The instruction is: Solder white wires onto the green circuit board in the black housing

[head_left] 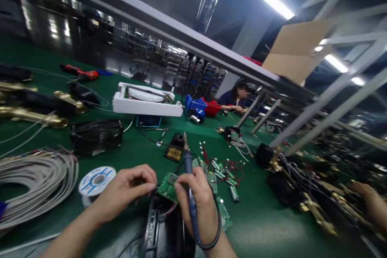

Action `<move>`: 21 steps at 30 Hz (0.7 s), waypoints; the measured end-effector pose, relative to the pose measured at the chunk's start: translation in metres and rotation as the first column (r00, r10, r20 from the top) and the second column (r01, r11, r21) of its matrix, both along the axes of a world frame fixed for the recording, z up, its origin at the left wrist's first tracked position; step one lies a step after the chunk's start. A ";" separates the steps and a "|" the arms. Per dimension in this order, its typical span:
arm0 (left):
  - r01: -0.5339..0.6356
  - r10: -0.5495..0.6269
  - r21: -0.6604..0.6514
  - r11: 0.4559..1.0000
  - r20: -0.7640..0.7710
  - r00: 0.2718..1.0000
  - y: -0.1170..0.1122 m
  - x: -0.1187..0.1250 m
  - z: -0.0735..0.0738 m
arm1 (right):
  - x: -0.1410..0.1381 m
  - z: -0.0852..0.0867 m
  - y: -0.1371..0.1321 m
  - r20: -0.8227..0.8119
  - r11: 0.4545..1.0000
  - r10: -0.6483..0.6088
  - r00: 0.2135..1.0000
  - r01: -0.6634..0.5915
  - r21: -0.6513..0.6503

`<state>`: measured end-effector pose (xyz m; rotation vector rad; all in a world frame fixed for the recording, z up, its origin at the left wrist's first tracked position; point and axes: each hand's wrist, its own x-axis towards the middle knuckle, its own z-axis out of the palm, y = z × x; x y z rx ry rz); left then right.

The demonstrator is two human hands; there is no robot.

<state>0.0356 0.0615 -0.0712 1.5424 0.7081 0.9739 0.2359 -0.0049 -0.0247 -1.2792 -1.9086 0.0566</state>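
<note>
My right hand (201,199) is wrapped round a soldering iron (188,163), its metal tip pointing up and away. The fingertips of that hand are at the right edge of a green circuit board (167,188). My left hand (128,189) is closed in a pinch at the board's left edge; what lies between thumb and finger is too small to make out. Below the board is a black housing (157,225), open at the top, with thin wires running from the board into it. The iron's cord loops around my right wrist.
A solder spool (97,180) and a cable coil (39,187) lie left. Small boards with red wires (225,171) lie right. A soldering stand (174,147) and a white foam tray (148,107) are beyond. Another person's hand (370,201) reaches in at far right.
</note>
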 end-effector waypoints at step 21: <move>-0.109 0.109 0.008 0.994 -0.137 0.985 -0.007 0.006 0.010 | 0.016 -0.020 -0.007 -0.105 0.992 0.046 0.993 -0.058 -0.112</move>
